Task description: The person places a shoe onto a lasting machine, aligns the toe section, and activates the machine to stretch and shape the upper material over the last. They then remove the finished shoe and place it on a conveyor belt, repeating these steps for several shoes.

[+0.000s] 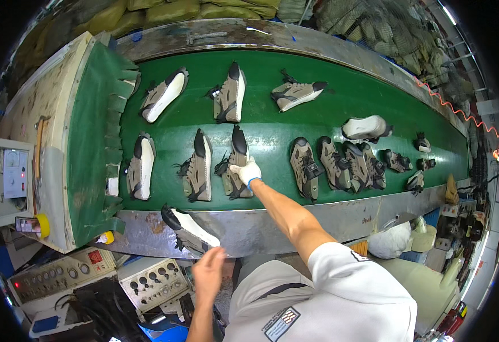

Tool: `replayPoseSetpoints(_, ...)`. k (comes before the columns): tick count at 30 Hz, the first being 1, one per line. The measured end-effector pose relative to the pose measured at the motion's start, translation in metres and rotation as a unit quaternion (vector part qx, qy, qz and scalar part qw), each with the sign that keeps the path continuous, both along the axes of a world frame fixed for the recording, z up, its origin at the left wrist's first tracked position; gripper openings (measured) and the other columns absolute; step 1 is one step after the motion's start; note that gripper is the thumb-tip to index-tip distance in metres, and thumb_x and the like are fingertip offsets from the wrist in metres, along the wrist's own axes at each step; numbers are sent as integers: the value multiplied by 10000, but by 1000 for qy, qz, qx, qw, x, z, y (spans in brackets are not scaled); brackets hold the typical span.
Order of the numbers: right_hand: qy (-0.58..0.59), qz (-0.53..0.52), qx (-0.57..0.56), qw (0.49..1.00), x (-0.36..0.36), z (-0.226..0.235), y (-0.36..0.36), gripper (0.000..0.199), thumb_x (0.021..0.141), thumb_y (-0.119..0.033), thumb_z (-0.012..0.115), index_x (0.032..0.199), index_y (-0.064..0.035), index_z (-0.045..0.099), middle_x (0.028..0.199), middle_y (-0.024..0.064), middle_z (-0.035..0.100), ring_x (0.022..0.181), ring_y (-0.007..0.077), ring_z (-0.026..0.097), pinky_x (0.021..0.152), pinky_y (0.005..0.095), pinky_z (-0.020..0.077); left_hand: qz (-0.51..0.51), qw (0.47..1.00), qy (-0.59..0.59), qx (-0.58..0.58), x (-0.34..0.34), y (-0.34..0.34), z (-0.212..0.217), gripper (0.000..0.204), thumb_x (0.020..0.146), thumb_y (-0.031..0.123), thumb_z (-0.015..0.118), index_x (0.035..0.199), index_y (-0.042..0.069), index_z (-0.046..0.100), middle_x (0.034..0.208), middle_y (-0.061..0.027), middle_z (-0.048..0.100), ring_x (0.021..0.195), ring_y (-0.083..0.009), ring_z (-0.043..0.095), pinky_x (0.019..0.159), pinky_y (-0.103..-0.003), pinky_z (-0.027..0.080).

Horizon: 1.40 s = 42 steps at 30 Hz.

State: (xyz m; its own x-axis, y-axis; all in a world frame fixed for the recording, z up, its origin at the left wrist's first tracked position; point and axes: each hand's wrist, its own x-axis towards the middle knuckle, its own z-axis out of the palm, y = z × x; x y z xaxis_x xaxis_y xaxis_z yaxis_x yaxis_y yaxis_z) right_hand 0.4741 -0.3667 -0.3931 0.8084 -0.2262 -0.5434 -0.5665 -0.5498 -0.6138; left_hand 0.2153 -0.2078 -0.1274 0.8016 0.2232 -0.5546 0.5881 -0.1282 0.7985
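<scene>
My right hand (248, 172), in a white glove, grips the side of a grey-brown shoe (239, 149) with a black toe. That shoe lies on the green conveyor belt (266, 128) with its toe pointing away from me. Below and to the left, my bare left hand (207, 278) is raised, its fingers loosely bent and nothing seen in them. Close to its fingertips, another shoe (195, 231) rests tilted on the metal ledge (249, 231), its white sole side turned up. Left of the gripped shoe lies a similar shoe (199, 165) on its side.
More shoes lie on the belt, including a pale-soled shoe (141, 166) at left and a shoe (303, 165) right of my arm. A machine opening with a green flap curtain (98, 137) stands at the left end. Control boxes with knobs (153, 283) sit at lower left.
</scene>
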Motion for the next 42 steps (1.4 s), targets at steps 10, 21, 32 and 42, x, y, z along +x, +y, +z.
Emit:
replayPoseSetpoints(10, 270, 90, 639, 715, -87, 154, 16, 605, 862, -160, 764, 1389, 21, 527, 1266, 143, 656, 1134, 246, 647, 1010, 414, 515, 357, 932, -51, -47, -94, 101, 36, 376, 995, 173, 647, 1258, -94, 615, 1105, -190, 725, 975, -235, 723, 852, -306, 556)
replayPoseSetpoints(21, 387, 420, 525, 630, -321, 344, 249, 568, 980, -287, 643, 1404, 56, 484, 1248, 118, 649, 1085, 162, 637, 953, 301, 515, 570, 776, -239, -127, -289, 199, 107, 152, 917, 25, 685, 1023, -84, 698, 908, -109, 712, 787, -195, 703, 740, -346, 617)
replayPoseSetpoints(32, 280, 645, 440, 558, -508, 375, 360, 460, 964, -224, 613, 1354, 18, 578, 1243, 75, 653, 1099, 144, 588, 984, 294, 458, 809, 510, -290, -24, -479, 187, 95, 346, 819, -69, 723, 1161, -65, 670, 1038, -134, 721, 834, -216, 717, 742, -328, 619)
replayPoseSetpoints(42, 303, 574, 512, 562, -607, 378, 407, 431, 991, -193, 602, 1369, 13, 577, 1260, 82, 652, 1091, 133, 596, 976, 281, 463, 832, 427, -347, 72, -544, 231, 107, 450, 798, -94, 543, 1243, -145, 593, 1157, -209, 689, 891, -196, 706, 756, -255, 588)
